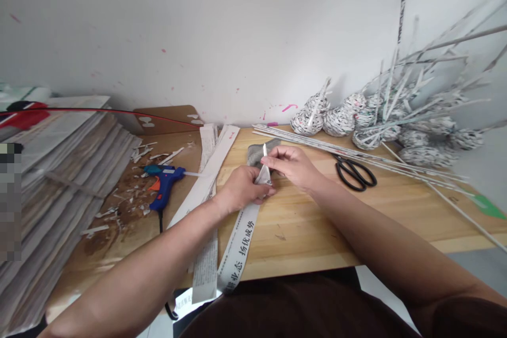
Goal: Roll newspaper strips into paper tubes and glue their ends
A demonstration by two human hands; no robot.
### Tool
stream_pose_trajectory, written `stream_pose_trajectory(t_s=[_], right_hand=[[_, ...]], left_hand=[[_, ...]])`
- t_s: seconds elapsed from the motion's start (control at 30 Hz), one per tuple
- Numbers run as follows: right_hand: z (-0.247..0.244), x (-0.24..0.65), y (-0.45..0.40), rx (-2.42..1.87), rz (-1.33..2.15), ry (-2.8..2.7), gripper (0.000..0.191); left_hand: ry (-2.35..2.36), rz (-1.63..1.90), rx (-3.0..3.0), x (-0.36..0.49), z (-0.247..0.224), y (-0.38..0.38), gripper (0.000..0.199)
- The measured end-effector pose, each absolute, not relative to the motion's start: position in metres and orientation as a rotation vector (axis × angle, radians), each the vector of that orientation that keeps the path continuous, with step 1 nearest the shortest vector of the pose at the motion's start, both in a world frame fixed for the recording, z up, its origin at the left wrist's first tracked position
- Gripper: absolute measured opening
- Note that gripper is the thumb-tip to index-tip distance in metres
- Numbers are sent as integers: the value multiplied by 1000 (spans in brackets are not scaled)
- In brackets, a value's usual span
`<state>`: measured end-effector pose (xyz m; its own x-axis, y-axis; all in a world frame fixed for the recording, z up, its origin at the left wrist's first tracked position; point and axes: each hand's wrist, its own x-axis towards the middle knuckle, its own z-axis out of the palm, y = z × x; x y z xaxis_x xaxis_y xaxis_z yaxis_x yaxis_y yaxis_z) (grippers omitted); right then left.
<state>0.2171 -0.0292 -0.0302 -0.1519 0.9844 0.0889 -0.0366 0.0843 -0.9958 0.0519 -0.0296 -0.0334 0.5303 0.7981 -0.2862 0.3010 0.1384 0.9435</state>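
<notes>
A printed newspaper strip (242, 243) hangs from my hands down past the table's front edge. Its upper end is rolled into a narrow white point standing up between my hands. My left hand (244, 186) is closed on the strip just below the rolled part, thumb in front. The fingers of my right hand (291, 165) pinch the rolled tip from the right side. Behind both hands a crumpled grey cloth (254, 154) lies on the wooden table, partly hidden by them. More flat newspaper strips (204, 185) lie left of my left hand.
A blue glue gun (168, 185) lies among paper scraps at left, beside a tall newspaper stack (79, 169). Black-handled scissors (355, 173) and thin rolled paper sticks (336, 150) are at right. Several woven paper pieces (311, 114) stand against the wall, with long sticks jutting out.
</notes>
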Motion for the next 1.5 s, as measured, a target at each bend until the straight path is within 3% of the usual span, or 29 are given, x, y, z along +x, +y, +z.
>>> stream_pose_trajectory(t_s=[0.2,0.53,0.83,1.07,1.5], right_hand=[[-33,218,-29,-1072,1136,-1452,28],[-31,215,-31,-1037,1361,-1279,29],[-25,218,-30,-1022,1381,-1109,31],[-28,221,-28,-1027,1457,-1312,27],[-31,221,-27,-1142,1248,-1405,31]], left_hand=[[900,625,1100,54,-32,-29,41],[953,739,1206,59,-42,-31,26],[943,690,1339,58,-41,-34,26],[913,695,1299,59,-42,-33,29],[981,669,1341,60,-38,-34,27]])
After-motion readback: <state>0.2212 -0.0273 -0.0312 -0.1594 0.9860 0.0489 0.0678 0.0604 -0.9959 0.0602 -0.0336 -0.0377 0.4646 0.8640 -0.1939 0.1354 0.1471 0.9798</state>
